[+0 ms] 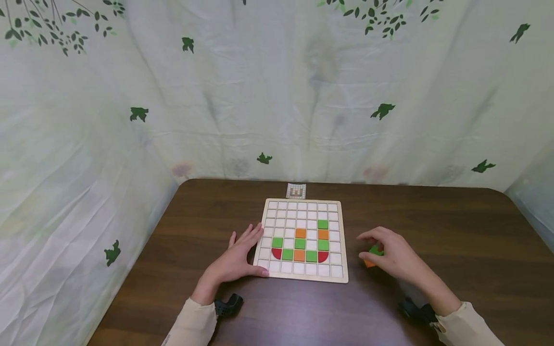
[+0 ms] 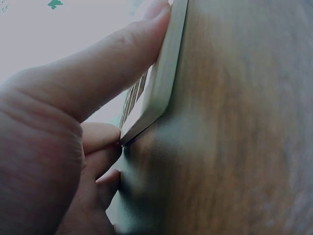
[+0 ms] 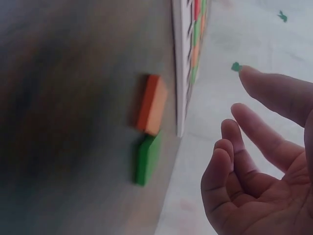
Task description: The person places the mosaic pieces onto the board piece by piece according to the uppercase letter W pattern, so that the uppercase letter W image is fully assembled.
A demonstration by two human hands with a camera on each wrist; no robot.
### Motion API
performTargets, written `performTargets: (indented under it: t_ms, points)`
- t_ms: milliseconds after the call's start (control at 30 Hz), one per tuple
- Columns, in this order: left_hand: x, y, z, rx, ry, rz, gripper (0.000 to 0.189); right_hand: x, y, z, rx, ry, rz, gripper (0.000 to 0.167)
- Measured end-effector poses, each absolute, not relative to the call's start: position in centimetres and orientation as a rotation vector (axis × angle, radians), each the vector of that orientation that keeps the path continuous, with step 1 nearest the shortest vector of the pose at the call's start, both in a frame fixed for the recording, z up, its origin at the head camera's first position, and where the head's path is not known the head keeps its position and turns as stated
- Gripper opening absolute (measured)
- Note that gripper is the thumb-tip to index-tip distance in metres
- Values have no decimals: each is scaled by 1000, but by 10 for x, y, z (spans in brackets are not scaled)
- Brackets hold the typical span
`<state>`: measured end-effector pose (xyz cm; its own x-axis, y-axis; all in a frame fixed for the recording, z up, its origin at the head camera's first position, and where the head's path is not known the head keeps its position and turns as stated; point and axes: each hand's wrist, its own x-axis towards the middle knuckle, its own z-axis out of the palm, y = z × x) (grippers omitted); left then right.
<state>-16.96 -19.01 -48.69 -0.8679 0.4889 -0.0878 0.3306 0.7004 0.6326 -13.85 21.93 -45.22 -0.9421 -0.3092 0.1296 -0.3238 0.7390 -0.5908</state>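
A pale wooden grid board [image 1: 345,250] lies flat on the table. Several green, orange and red tiles fill some of its squares. At its near left corner is my left hand [image 1: 233,263]; the thumb touches the front edge and the fingers reach along the left side. The left wrist view shows that thumb against the board's edge [image 2: 164,83]. To the right of the board my right hand [image 1: 396,252] hovers with thumb and fingers apart, holding nothing. Below it an orange tile [image 3: 152,105] and a green tile [image 3: 148,159] lie on the table, partly hidden in the head view.
A small card [image 1: 296,191] with a printed grid pattern lies just behind the board. The dark brown wooden table [image 1: 454,230] ends at a pale curtain [image 1: 259,96] with leaf and bird prints. Black straps [image 1: 229,305] are on the wrists.
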Motion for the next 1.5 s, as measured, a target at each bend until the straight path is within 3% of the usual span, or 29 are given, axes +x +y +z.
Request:
performTargets:
  t_ms: [500, 1500]
  points:
    - [-168, -190, -488, 663, 2640, 942, 113, -124, 242, -465, 597, -3045, 832, 43]
    - [-170, -189, -487, 638, 2665, 904, 114, -126, 239, -468, 655, -3022, 746, 21]
